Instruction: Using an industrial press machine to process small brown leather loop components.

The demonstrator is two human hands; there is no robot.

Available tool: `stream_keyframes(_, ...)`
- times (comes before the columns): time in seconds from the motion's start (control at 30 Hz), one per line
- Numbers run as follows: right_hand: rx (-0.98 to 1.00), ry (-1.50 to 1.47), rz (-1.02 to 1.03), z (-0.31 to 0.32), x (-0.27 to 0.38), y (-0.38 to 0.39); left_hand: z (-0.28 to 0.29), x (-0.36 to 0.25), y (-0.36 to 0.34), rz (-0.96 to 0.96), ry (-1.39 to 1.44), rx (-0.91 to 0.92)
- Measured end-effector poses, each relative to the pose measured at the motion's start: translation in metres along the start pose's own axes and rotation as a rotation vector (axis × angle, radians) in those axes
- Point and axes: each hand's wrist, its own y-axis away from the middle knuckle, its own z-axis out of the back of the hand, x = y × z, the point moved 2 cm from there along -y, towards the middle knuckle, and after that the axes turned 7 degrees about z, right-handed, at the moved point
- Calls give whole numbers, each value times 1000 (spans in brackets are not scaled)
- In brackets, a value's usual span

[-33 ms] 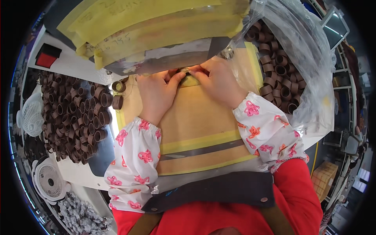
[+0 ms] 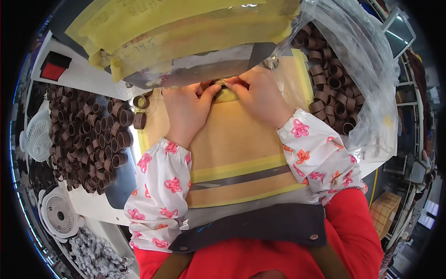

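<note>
My left hand and my right hand meet at the far middle of the tan work surface. Thumbs and fingers of both are closed in a pinch, their tips almost touching. Whatever they hold is small and partly hidden by the fingers, too little of it showing to name. Just beneath the fingertips lies a yellowish patch on the surface. A dark machine head with yellow taped-on sheets overhangs the hands and covers some of the fingers. White flowered sleeves cover both my forearms.
Left of the surface lies a big heap of brown rings, with two loose brown rings nearer the hands. More brown rings sit at the right beside clear plastic sheeting. White fans stand at far left.
</note>
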Motion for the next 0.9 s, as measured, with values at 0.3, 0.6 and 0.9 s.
stream_keyframes(0.3,-10,49,50,-4,-5,-2,-4,6,-4,105,-40,76)
stream_keyframes(0.6,-23,67,41,-2,-6,-1,-1,-1,-8,166,58,127)
stream_keyframes(0.9,48,135,19,-7,-9,-6,-3,8,-6,153,3,110)
